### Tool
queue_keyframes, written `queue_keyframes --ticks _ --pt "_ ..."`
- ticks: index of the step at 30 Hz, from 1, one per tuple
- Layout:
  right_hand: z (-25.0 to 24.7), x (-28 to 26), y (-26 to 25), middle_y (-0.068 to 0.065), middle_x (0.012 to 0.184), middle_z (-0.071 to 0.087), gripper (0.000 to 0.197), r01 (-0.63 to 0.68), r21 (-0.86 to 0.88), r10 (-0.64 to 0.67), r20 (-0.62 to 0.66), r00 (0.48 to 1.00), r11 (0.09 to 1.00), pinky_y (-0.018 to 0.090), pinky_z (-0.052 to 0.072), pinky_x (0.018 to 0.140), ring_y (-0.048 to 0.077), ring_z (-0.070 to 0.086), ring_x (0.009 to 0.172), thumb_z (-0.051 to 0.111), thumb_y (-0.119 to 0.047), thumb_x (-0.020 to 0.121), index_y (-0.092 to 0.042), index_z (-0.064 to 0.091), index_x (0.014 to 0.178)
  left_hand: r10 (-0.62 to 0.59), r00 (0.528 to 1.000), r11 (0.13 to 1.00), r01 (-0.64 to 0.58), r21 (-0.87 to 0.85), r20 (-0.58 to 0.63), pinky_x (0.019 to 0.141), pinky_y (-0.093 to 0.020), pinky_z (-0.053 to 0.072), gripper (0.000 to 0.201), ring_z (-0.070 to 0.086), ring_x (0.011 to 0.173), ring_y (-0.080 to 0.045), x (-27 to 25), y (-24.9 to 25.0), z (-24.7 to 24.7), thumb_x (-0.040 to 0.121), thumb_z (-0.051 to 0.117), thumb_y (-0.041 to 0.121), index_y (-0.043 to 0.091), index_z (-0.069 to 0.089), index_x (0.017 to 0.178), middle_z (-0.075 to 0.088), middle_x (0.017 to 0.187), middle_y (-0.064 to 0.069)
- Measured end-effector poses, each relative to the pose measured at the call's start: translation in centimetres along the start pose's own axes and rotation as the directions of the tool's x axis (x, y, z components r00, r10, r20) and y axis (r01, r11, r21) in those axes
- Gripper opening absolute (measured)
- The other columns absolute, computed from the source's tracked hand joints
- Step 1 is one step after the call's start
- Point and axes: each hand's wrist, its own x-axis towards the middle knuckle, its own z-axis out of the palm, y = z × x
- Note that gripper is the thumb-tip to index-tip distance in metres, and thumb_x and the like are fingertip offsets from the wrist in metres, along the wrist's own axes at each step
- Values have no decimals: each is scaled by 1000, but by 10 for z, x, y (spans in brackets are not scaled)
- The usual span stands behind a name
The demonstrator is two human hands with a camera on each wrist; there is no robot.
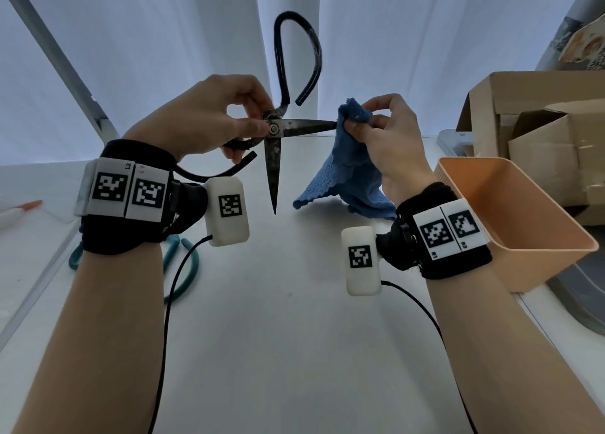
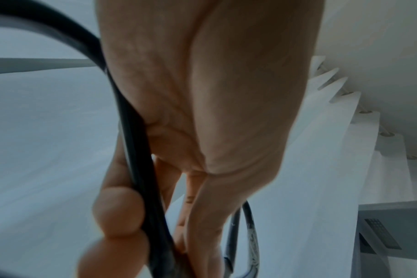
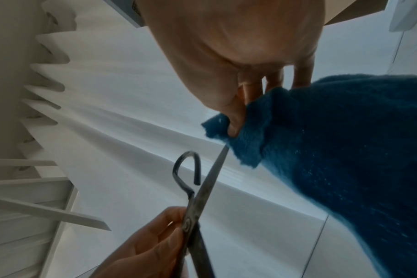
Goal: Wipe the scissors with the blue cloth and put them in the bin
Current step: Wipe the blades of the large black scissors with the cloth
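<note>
Blade tip (image 1: 334,125) inside blue cloth (image 1: 347,178)

I hold the old dark-steel scissors with black looped handles (image 1: 274,129) wide open in the air, one blade pointing down, the other sideways into the fluffy blue cloth (image 1: 352,171). The peach plastic bin (image 1: 510,217) sits at the worktop's right edge.

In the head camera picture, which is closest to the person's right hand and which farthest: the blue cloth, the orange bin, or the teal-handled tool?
1. Blue cloth: pinched in the right hand.
2. Orange bin: just right of that wrist.
3. Teal-handled tool: across the table, under the left wrist.
</note>
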Motion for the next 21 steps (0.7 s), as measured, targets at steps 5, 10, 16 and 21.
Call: queue_keyframes --ticks 5,10,16,21 --pt "-6 5 4 6 100 69 25 -1 63 11 -152 988 998 30 54 80 17 67 95 68 -11 90 -25 51 102 -7 995 999 2 -49 -97 52 -25 52 15 60 52 -21 -3 -6 -10 93 67 12 13 62 108 66 87 6" --pt "3 0 -5 1 95 69 21 34 203 6 -192 981 979 17 50 75 10 67 90 63 -10 95 -20 51 110 7 975 994 -31 -104 -224 53 -26 51 17 60 55 -22 2 -5 -5 96 64 14 11 58 112 65 96 -2" --pt "10 -5 -15 5 109 66 21 134 322 -76 -185 980 937 25 56 88 15 65 102 52 -2 96 -22 54 105 -9 927 980 -66 -186 -376 50 -27 50 16 61 51 -17 8 -5 -4 97 62 14 12 53 110 62 90 5" --pt "7 -7 -5 -1 98 70 18 -130 24 130 19 991 991 21 54 78 10 64 91 56 -8 93 -15 68 103 -33 901 976 -64 -207 -432 51 -29 51 16 62 51 -15 9 -8 -5 98 59 15 11 50 111 60 95 1"
